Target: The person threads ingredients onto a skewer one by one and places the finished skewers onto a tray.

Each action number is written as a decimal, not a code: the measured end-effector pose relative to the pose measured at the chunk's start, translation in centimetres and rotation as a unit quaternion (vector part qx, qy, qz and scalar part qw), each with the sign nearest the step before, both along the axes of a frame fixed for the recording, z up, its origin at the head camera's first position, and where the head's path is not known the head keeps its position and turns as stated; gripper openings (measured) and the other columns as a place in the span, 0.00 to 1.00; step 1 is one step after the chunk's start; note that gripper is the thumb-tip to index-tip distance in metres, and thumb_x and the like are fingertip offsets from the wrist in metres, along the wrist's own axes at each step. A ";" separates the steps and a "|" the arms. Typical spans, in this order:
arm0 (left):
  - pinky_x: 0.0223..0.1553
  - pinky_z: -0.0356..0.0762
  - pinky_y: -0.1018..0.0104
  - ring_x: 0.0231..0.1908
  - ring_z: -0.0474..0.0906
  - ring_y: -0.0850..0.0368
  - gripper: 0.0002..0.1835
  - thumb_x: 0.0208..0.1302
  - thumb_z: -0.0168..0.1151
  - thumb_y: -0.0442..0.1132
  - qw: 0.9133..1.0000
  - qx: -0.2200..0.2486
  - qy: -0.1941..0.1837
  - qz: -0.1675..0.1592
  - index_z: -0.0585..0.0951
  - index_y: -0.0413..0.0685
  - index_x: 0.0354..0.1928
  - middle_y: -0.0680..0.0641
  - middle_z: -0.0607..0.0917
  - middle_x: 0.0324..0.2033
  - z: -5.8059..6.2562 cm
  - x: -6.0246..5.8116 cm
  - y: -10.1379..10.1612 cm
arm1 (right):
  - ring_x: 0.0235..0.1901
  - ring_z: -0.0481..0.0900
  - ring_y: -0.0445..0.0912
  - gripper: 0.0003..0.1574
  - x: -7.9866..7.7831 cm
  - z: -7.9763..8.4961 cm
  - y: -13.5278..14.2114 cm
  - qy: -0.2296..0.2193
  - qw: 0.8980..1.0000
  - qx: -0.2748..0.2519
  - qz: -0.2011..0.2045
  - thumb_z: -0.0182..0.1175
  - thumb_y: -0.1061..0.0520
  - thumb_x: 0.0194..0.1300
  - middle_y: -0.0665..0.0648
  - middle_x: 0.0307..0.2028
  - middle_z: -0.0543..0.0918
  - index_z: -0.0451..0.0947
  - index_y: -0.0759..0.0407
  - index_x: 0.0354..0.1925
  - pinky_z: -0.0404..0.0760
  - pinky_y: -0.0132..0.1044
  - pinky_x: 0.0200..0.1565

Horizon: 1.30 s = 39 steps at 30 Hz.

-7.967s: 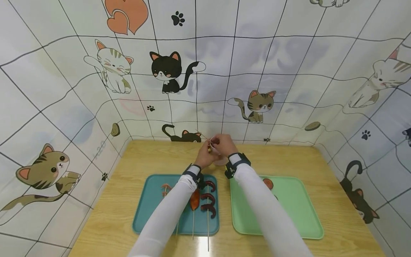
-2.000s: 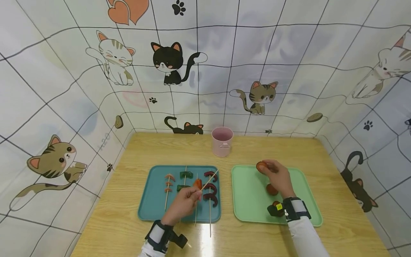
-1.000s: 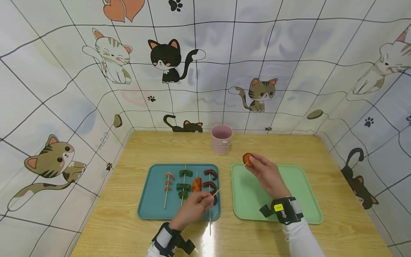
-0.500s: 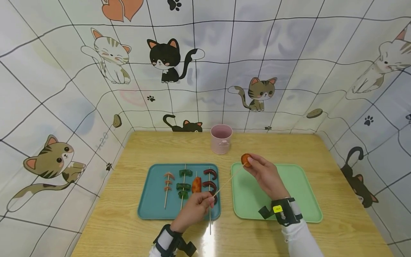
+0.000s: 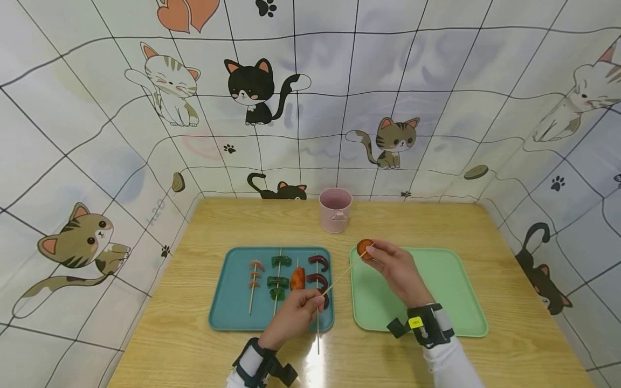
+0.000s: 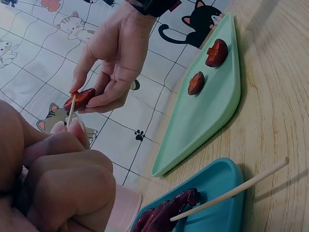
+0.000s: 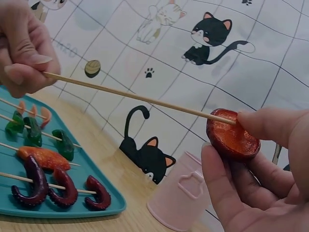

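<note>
Low over the teal tray's right side, my left hand point(image 5: 293, 314) pinches a thin bamboo skewer point(image 5: 342, 274) that slants up to the right. My right hand point(image 5: 400, 272) holds a brown-red mushroom point(image 5: 365, 249) between thumb and fingers, above the green tray's far left corner. In the right wrist view the skewer's tip meets the mushroom's orange underside point(image 7: 231, 137), by the thumb. Whether it has gone in, I cannot tell. Two more mushrooms point(image 6: 217, 53) lie on the green tray in the left wrist view; the right arm hides them in the head view.
The teal tray point(image 5: 220, 315) bears skewers of pink curled pieces point(image 5: 254, 276), green pepper pieces point(image 5: 277, 282), an orange-red piece point(image 5: 297, 277) and dark red tentacles point(image 5: 317, 278). To the right lies the green tray point(image 5: 378, 307). A pink cup point(image 5: 335, 220) stands behind, near the wall.
Eight seconds ago both hands were at the pink cup. Since then the left hand has come back with a skewer. The right hand has lifted a mushroom and brought it left to the skewer's tip.
</note>
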<state>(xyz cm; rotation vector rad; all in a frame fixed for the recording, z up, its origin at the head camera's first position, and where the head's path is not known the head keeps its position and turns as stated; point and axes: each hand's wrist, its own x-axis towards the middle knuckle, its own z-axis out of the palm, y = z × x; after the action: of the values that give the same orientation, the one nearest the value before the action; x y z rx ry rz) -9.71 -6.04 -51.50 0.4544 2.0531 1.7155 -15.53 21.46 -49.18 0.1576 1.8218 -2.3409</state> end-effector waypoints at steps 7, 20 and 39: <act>0.20 0.58 0.70 0.14 0.56 0.64 0.18 0.81 0.51 0.44 1.000 -0.014 0.020 0.020 0.80 0.44 0.32 0.54 0.63 0.15 0.0 -0.2 0.3 | 0.49 0.87 0.43 0.26 1.4 -0.2 -1.9 0.004 0.998 0.056 0.026 0.68 0.53 0.70 0.54 0.51 0.83 0.75 0.68 0.57 0.83 0.36 0.56; 0.20 0.57 0.71 0.14 0.58 0.65 0.17 0.80 0.52 0.43 0.999 -0.013 0.019 0.043 0.79 0.42 0.32 0.52 0.66 0.16 0.3 -0.3 0.6 | 0.44 0.90 0.47 0.28 3.0 -2.0 -5.3 -0.010 0.997 0.068 0.033 0.72 0.50 0.65 0.58 0.45 0.88 0.79 0.67 0.54 0.84 0.48 0.55; 0.20 0.56 0.71 0.14 0.56 0.65 0.19 0.79 0.53 0.43 0.997 -0.042 0.034 0.050 0.80 0.34 0.34 0.54 0.64 0.14 -0.3 -0.6 0.3 | 0.40 0.89 0.42 0.21 4.2 -3.0 -7.7 -0.036 0.997 0.046 0.052 0.70 0.58 0.67 0.57 0.40 0.90 0.78 0.72 0.50 0.87 0.37 0.47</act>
<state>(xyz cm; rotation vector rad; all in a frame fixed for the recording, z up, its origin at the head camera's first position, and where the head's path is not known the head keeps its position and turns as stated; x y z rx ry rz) -10.26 -5.70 -51.78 0.3933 2.2221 1.6828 -11.34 13.78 -52.22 0.1535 1.8566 -2.1552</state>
